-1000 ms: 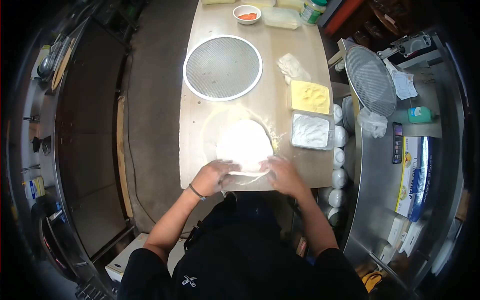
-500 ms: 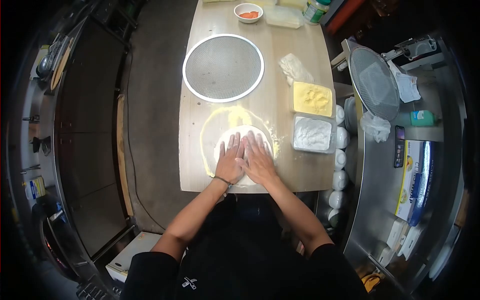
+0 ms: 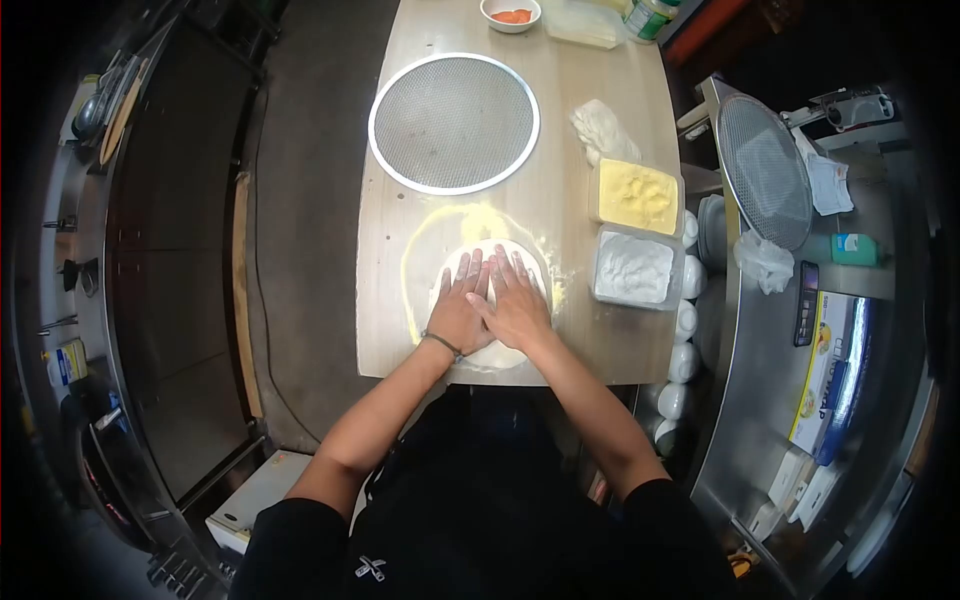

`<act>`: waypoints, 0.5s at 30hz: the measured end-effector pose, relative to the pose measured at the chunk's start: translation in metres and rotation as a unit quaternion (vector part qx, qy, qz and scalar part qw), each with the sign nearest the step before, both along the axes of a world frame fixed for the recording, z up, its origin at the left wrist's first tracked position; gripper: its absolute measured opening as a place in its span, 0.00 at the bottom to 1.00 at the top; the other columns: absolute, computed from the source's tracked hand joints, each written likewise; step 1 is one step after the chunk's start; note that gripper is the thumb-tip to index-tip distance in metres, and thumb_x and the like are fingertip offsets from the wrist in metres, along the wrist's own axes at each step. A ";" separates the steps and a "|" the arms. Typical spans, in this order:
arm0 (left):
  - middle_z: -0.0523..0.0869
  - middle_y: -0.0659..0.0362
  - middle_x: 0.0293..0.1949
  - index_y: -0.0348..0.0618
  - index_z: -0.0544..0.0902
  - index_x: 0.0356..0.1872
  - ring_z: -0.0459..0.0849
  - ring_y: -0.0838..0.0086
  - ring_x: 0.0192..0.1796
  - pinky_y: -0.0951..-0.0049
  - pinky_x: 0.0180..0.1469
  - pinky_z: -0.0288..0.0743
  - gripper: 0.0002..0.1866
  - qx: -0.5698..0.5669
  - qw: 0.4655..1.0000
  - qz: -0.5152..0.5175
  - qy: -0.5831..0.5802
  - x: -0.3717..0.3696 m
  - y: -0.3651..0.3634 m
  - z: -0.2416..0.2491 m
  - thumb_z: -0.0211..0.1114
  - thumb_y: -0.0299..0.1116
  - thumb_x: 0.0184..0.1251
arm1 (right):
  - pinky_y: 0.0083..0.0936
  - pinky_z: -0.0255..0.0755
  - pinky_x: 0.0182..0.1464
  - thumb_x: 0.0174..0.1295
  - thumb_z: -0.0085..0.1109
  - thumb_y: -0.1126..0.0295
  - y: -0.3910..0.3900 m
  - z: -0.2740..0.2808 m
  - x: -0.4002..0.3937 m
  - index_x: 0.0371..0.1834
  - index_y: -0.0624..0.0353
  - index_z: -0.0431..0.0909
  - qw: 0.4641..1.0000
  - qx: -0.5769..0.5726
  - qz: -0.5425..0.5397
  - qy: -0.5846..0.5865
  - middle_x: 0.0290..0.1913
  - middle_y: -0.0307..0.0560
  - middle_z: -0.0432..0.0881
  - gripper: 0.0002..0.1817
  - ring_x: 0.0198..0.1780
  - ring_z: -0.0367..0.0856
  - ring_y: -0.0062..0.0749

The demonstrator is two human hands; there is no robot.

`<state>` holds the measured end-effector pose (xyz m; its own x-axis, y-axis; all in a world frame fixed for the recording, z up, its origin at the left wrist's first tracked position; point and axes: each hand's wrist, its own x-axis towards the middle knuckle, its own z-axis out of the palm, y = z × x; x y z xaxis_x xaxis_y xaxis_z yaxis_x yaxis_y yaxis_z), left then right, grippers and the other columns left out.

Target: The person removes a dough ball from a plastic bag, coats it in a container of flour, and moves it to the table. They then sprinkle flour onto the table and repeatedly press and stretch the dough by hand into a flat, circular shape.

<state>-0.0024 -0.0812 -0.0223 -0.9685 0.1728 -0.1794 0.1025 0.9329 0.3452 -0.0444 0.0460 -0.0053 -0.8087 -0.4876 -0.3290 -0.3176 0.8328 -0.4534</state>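
Observation:
A round, flattened piece of dough (image 3: 498, 356) lies at the near edge of the wooden table (image 3: 400, 225). My left hand (image 3: 463, 312) presses flat on it, fingers stretched forward and dusted with flour. Beside it, thumbs close together, my right hand (image 3: 514, 305) also lies flat on the dough with straight fingers. A ring of yellow flour (image 3: 405, 275) surrounds the dough, heaviest at the far side. Further up the table is a round mesh pizza screen (image 3: 453, 125).
To the right stand a tub of yellow flour (image 3: 638, 197) and a tub of white flour (image 3: 633, 267). Behind them lies a crumpled pale plastic bag or cloth (image 3: 603, 130). A white bowl (image 3: 511, 15) with orange-red contents is at the back. A steel counter (image 3: 735, 400) runs along the right.
The view has shifted slightly, so the table items appear a little higher and further right. Both hands stay flat on the dough, having moved only slightly.

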 end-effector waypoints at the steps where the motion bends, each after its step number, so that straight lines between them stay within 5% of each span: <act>1: 0.54 0.39 0.73 0.30 0.58 0.70 0.54 0.47 0.74 0.48 0.72 0.49 0.43 0.029 0.999 -0.008 -0.020 -0.005 -0.003 0.007 0.57 0.47 0.57 | 0.41 0.46 0.75 0.67 0.38 0.39 0.004 -0.001 -0.005 0.71 0.69 0.58 1.000 -0.016 0.004 -0.020 0.77 0.52 0.47 0.43 0.77 0.45 0.52; 5: 0.51 0.37 0.73 0.29 0.58 0.69 0.51 0.45 0.75 0.48 0.72 0.48 0.46 0.140 0.990 0.016 0.005 0.023 -0.012 0.016 0.61 0.49 0.54 | 0.46 0.40 0.75 0.66 0.37 0.36 0.012 0.011 0.031 0.72 0.67 0.57 1.000 -0.022 -0.003 -0.006 0.77 0.55 0.47 0.45 0.77 0.42 0.54; 6: 0.51 0.35 0.73 0.30 0.57 0.70 0.49 0.44 0.75 0.47 0.73 0.47 0.48 0.037 0.999 -0.019 -0.010 0.044 -0.014 -0.003 0.61 0.53 0.54 | 0.47 0.40 0.75 0.66 0.39 0.37 0.018 -0.011 0.052 0.72 0.66 0.56 0.999 -0.035 0.016 0.009 0.77 0.57 0.48 0.45 0.77 0.42 0.56; 15: 0.48 0.39 0.74 0.36 0.54 0.72 0.46 0.45 0.76 0.44 0.73 0.41 0.54 0.031 0.994 -0.084 -0.071 0.077 -0.014 0.011 0.64 0.61 0.49 | 0.48 0.40 0.75 0.64 0.46 0.40 0.025 0.003 0.090 0.74 0.62 0.54 0.999 -0.013 0.036 -0.002 0.77 0.53 0.46 0.44 0.78 0.41 0.52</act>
